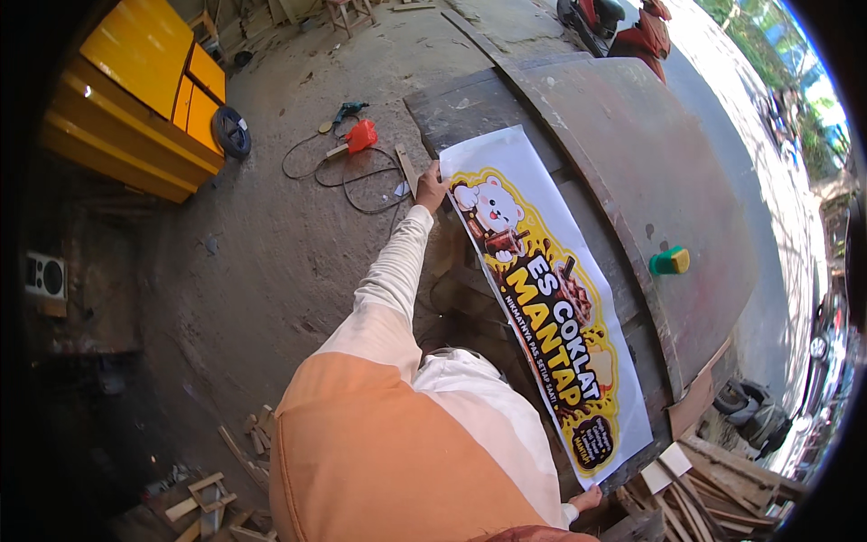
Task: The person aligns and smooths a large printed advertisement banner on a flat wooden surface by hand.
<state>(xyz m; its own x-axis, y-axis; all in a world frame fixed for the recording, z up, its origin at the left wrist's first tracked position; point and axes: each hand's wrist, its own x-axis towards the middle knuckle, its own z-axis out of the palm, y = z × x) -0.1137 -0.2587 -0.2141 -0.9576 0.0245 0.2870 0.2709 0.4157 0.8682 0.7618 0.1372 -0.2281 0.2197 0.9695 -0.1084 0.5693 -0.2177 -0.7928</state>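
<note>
A long printed banner [632,397] lies stretched across a dark work table, white-edged with a cartoon bear, drink cups and bold yellow and white lettering. At its far left corner, my left hand [432,189] grips the edge, arm reaching forward. My right hand [586,499] pinches the near end at the lower edge of the view, most of its wrist hidden by my body. A small green and yellow block [669,261] rests on the brownish panel [686,181] right of the banner.
A raised strip [623,230] runs beside the banner. On the floor at left are a corded drill [349,111], a red plastic container [361,135] and loose cable. A yellow cabinet [144,63] stands far left. Scrap wood [695,497] is piled near right; a red motorbike [639,41] is parked beyond.
</note>
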